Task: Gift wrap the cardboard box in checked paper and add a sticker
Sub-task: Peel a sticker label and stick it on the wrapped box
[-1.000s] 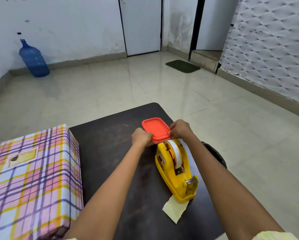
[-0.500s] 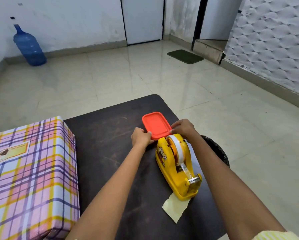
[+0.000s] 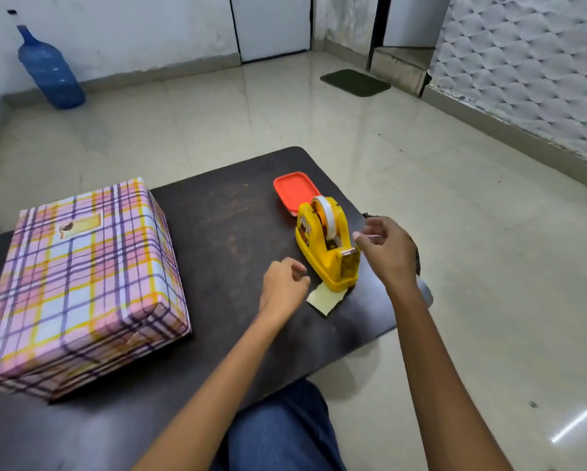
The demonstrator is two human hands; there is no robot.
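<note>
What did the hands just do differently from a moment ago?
Both the left hand and right hand let go of the red plastic lidded container and drew back toward the person, beside the yellow tape dispenser. Container, dispenser and checked-paper-wrapped box stayed put.

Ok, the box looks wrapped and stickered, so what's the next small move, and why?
Probably pick up the pale yellow scrap with the left hand, which is empty right beside it. The wrapped box already carries its sticker, so only tidying seems left; the scrap's edge is tucked under the tape dispenser, so slide it out.
</note>
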